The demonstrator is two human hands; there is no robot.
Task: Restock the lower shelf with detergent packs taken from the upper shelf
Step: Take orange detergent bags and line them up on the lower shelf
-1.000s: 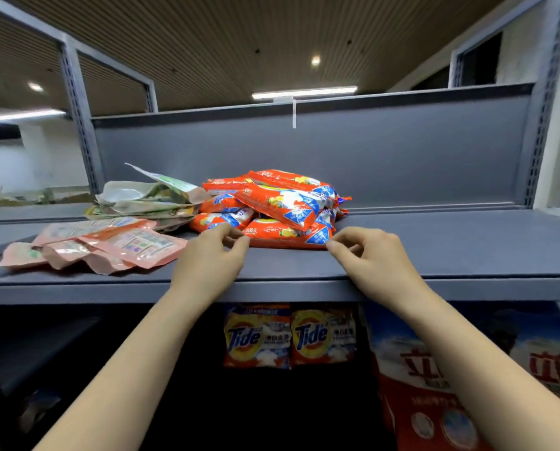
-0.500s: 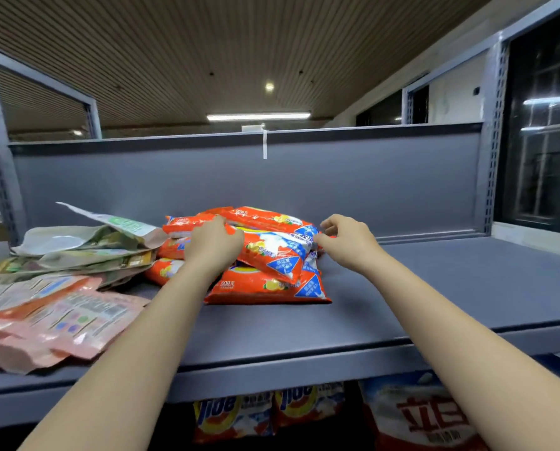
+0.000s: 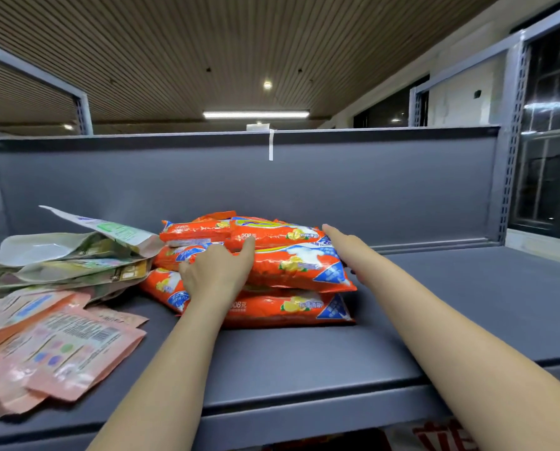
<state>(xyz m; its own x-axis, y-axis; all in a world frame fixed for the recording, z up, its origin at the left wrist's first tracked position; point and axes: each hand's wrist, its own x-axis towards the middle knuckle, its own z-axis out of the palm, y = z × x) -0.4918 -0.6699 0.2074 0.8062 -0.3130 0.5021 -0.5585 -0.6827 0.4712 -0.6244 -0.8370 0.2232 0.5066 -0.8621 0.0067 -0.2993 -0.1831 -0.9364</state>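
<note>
A stack of orange detergent packs [image 3: 282, 309] lies in the middle of the grey upper shelf [image 3: 435, 304]. My left hand [image 3: 217, 275] grips the left end of a large pack near the top [image 3: 291, 268], thumb laid over its upper edge. At that pack's right end is my right hand [image 3: 340, 244], with one digit straight along the top and the other fingers hidden behind the pack. More orange packs [image 3: 197, 229] sit behind and to the left. The lower shelf is almost out of view.
Pink pouches [image 3: 60, 349] lie at the shelf's front left, with green and silver pouches [image 3: 77, 255] piled behind them. A grey back panel [image 3: 369, 190] closes the shelf's rear. A red and white bag [image 3: 435, 434] shows below the shelf edge.
The view has tilted up and come closer to the upper shelf. Both hands have moved from the shelf's front edge onto the stack and now sit at the two ends of an upper pack.
</note>
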